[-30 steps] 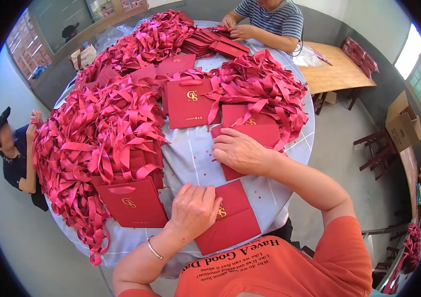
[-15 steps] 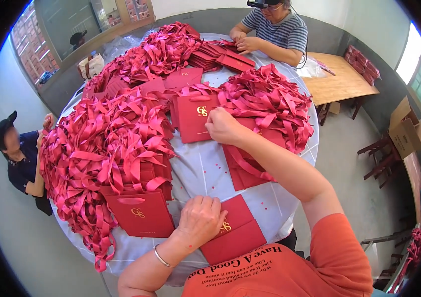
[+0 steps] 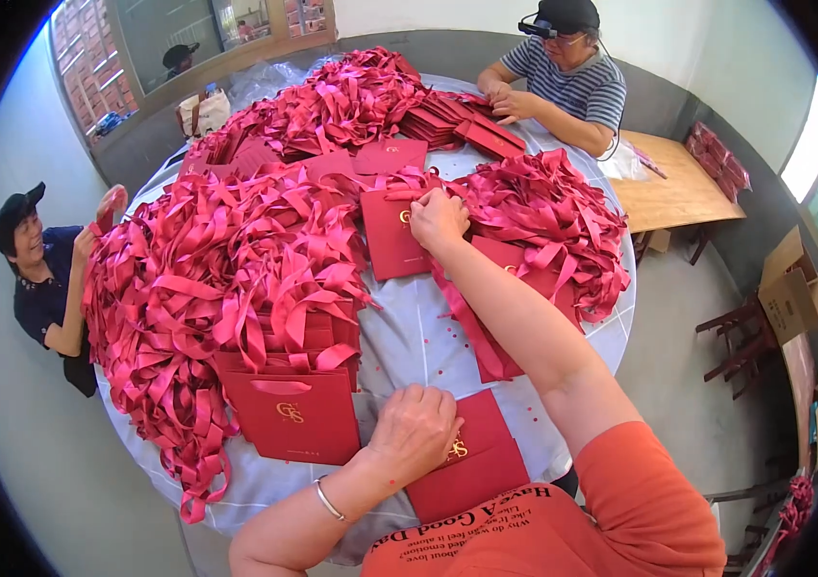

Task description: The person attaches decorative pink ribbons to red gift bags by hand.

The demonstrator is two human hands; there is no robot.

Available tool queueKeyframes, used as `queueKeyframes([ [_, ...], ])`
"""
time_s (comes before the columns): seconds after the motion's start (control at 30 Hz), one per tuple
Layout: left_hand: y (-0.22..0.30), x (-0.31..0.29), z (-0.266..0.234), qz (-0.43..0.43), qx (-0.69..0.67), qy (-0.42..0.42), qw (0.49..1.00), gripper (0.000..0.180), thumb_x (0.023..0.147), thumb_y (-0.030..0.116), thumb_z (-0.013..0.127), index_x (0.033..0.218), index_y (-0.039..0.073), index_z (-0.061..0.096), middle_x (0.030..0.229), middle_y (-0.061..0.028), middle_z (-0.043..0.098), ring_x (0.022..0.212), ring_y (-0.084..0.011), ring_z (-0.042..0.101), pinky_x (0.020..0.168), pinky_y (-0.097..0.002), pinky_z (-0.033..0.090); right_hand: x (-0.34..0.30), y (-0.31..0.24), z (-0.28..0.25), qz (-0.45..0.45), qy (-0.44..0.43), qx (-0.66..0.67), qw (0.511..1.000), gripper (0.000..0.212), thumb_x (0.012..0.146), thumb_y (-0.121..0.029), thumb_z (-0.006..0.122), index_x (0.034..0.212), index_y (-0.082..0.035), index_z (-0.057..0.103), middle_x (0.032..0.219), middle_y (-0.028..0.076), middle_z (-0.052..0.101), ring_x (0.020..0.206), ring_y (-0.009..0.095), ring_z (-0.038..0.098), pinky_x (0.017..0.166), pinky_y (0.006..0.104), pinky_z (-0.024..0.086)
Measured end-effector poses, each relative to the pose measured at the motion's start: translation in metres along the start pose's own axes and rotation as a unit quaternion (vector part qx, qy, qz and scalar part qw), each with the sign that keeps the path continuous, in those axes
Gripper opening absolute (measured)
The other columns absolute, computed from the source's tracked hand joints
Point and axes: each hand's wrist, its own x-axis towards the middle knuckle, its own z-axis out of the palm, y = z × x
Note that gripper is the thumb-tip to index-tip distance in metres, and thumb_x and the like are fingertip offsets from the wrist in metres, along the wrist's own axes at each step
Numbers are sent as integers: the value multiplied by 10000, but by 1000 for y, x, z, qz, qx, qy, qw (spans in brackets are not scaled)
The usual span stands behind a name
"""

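Note:
In front of me a flat red paper gift bag (image 3: 476,471) with a gold print lies on the cloth-covered table. My left hand (image 3: 415,428) rests over its left part, fingers curled and pressed together at the bag. Farther off, another red gift bag (image 3: 394,245) leans at the front of a row, with ribbon at its top. My right hand (image 3: 440,219) is closed at that bag's upper right part; its fingertips are partly hidden. Beside my left hand stands a red gift bag (image 3: 298,418) with a pink ribbon handle, at the front of a packed stack.
Heaps of red bags with tangled ribbons (image 3: 236,240) cover the left and back of the table, with another ribbon heap (image 3: 553,221) at right. Two people sit across the table and at left. A wooden table (image 3: 673,178) and cardboard box (image 3: 792,288) are at right.
My right hand has moved up from the right side of the far bag to its top, near the ribbon. My left hand stays on the near bag. The view has shifted slightly.

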Motion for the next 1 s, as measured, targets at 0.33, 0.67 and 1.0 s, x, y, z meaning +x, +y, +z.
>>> queueKeyframes([
  [0.33,2,-8,0,9,-12,27,1000,248,775,258,745,755,61,594,719,-107,564,710,-281,599,632,-395,504,16,12,35,-60,48,151,986,234,842,-348,686,937,-135,704,1093,166,634,1094,390,580,927,525,449],
  [0.67,0,5,-19,-23,-114,119,986,206,705,139,779,731,47,597,774,-108,615,724,-277,636,600,-384,521,-71,-4,-126,-153,-225,514,813,84,992,-97,572,992,-21,606,882,69,694,732,106,647,670,246,530],
  [1.0,0,4,-21,-84,-269,26,959,241,723,100,813,840,3,625,956,-137,623,848,-302,622,714,-383,496,-211,108,-216,-469,-168,94,862,192,752,-37,759,907,-62,648,789,71,655,646,251,651,547,342,517],
])
